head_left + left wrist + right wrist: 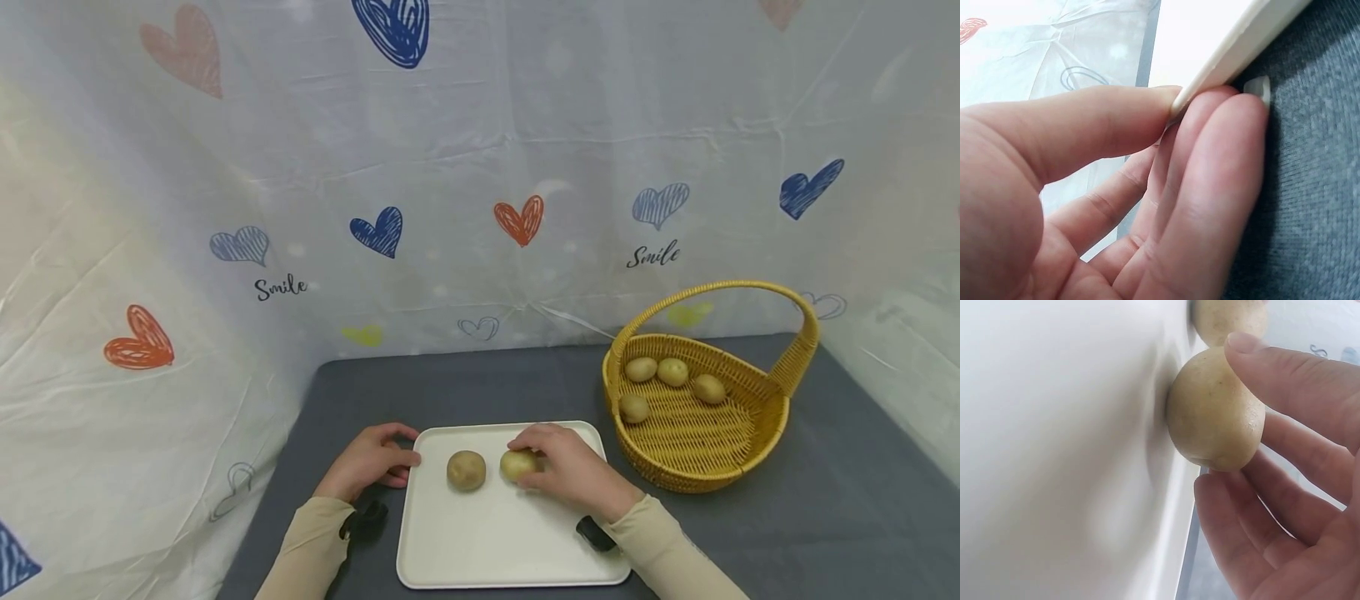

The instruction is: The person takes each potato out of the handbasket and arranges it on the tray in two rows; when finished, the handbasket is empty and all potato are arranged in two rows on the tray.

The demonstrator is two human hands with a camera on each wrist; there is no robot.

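My left hand (pixel 371 461) pinches the left rim of a white rectangular tray (pixel 495 542). In the left wrist view the thumb lies on top of the tray's edge and the curled fingers are under it. Over the tray, my right hand (pixel 576 471) grips a round, pale yellow potato (pixel 1213 415) between thumb and fingers, low at the tray surface. Just left of it a browner potato (pixel 467 471) sits on the tray by itself.
A yellow woven basket (pixel 675 467) with a tall arched handle stands to the right of the tray, with several potatoes (pixel 672 372) inside. Dark grey cloth (pixel 465 387) covers the table. Behind hangs a white curtain (pixel 450 167) printed with hearts.
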